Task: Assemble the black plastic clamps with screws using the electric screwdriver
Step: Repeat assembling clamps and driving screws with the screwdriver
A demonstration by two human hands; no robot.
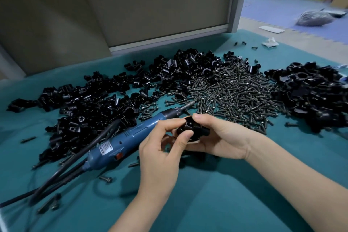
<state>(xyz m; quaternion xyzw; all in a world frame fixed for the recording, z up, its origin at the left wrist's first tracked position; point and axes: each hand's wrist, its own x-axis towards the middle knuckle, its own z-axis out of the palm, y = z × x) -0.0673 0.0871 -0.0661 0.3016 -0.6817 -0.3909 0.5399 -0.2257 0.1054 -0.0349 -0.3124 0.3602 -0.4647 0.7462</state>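
Observation:
Both hands hold one black plastic clamp (191, 126) just above the teal table, in the middle of the view. My left hand (162, 149) pinches its near side with thumb and fingers. My right hand (220, 137) cups it from the right, thumb on top. The blue electric screwdriver (130, 137) lies on the cloth to the left of my hands, bit pointing up-right toward the screws. A wide heap of dark screws (235, 96) lies beyond my hands. Loose clamp halves (90, 111) are piled at the left and back.
A second pile of black clamps (312, 96) sits at the far right. The screwdriver's black cable (62, 173) runs off to the lower left. Stray screws (106, 179) dot the teal cloth (207, 194). A grey panel (150, 9) stands behind the table.

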